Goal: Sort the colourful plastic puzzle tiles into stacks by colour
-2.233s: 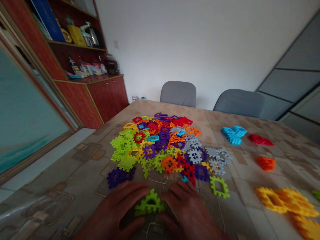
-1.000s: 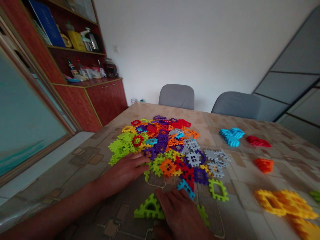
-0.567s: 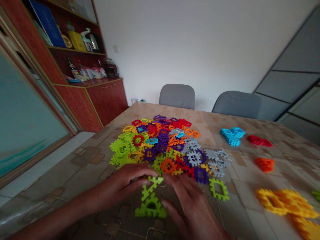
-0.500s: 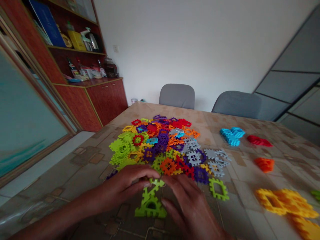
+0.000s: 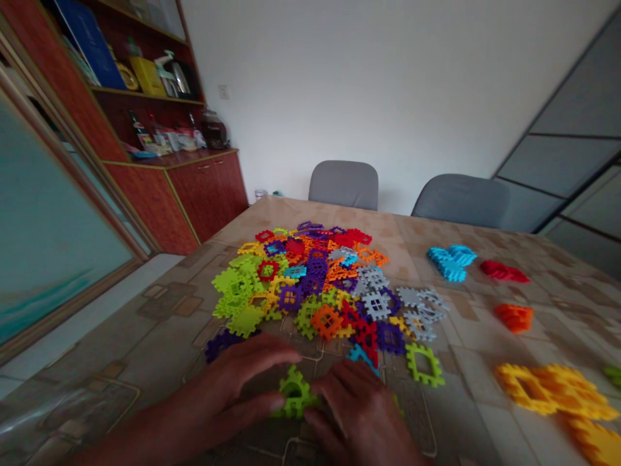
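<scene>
A light-green interlocking plastic piece [image 5: 295, 392] with notched edges and an arched opening is between my hands, low on the table's near side. My left hand [image 5: 235, 388] is at its left, fingers stretched out and apart from the thumb. That thumb meets the piece's left edge. Curled fingers of my right hand [image 5: 361, 404] close on the right side of the piece and hide part of it. A bit of green [image 5: 398, 405] shows beyond the right hand. Just past its knuckles lies a light-blue notched piece [image 5: 363, 357].
A heap of mixed notched pieces [image 5: 315, 268] spreads ahead of my hands. Sorted to the right are blue [image 5: 451, 262], red [image 5: 504, 271], orange [image 5: 514, 317] and yellow pieces [image 5: 553, 389]. A green frame piece [image 5: 424, 364] lies nearer. Two grey chairs [image 5: 343, 184] stand behind the table.
The green pieces between my hands have turned and shifted lower, and the right hand covers more of them. My left hand has drawn back from the heap, its finger and thumb wider apart.
</scene>
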{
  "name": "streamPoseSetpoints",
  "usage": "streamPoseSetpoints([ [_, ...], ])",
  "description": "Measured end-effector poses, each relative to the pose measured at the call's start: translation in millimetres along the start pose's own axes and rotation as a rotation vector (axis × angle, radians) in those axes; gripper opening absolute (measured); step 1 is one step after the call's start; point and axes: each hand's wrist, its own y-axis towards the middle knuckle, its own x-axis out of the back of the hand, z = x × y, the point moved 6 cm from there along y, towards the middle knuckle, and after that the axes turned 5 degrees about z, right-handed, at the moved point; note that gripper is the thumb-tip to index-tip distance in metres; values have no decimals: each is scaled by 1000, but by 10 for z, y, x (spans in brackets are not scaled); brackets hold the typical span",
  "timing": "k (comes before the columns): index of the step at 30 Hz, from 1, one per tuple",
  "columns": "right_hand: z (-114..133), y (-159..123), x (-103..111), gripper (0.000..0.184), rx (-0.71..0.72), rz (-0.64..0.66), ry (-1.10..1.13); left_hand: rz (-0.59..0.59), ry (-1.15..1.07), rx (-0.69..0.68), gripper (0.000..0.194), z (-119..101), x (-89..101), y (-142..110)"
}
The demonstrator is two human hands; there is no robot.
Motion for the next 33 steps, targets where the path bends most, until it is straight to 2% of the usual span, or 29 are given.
streamPoseSetpoints([
  [4, 4, -27, -66, 22, 15, 18, -69, 9, 51, 65, 62, 130, -140, -177],
  [9, -32, -65, -120, 19, -7, 108, -68, -50, 188, 67, 78, 255, -366, -289],
  [11, -49, -58, -161, 35, -34, 201, -30, -98, 217, 49, 92, 254, -407, -296],
  [13, -53, -36, -213, 62, -61, 314, 13, -145, 242, 24, 104, 235, -423, -294],
  [15, -53, -5, -263, 79, -99, 413, 60, -185, 263, 8, 105, 224, -428, -290],
  [17, -57, 23, -304, 83, -151, 494, 85, -215, 280, 7, 99, 226, -432, -285],
  [21, -32, 69, -347, 84, -190, 592, 50, -245, 285, -4, 89, 230, -447, -250],
  [25, 13, 136, -366, 83, -181, 583, 4, -242, 276, -8, 89, 225, -464, -205],
  [28, 27, 177, -420, 70, -169, 558, -81, -246, 265, 13, 88, 241, -464, -187],
  [33, 32, 188, -480, 50, -109, 466, -153, -293, 205, 11, 97, 273, -457, -169],
])
